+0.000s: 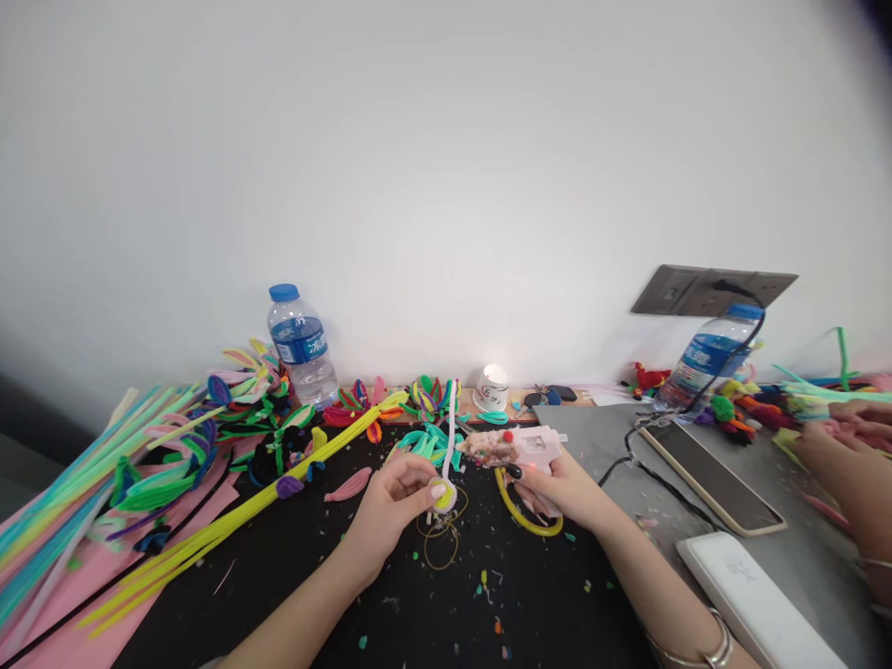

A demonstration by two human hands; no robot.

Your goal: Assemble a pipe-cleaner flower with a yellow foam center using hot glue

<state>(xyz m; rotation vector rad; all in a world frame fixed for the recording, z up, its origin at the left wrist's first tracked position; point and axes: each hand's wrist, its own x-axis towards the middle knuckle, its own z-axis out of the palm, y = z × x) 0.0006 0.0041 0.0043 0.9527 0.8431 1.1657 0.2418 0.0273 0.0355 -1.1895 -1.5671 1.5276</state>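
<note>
In the head view, we are pinching a small yellow-and-white disc between the thumb and fingers of our left hand, over the black mat. A fuzzy white strip is rising upright from behind the disc; whether the two are already bonded, we cannot tell. Our right hand is gripping what we are taking for a glue gun, its nozzle pointing left and ending just beside the strip. We are not making out any glue at the tip.

By our judgement, the piece in hand is standing partly made: disc and strip are together, but no petals or leaves are showing on it. Around it, looped green and multicoloured shapes are lying formed, while yellow stems are lying long and straight, seemingly unworked.

For materials, we are seeing soft, fuzzy stems bent into pointed ovals, a smooth pale-pink gun body with a rough, crusted-looking front, thin gold hoops below the disc, and a thick, glossy yellow ring under the right hand. Coloured scraps are speckling the mat, and a white paper cup is standing behind.
</note>
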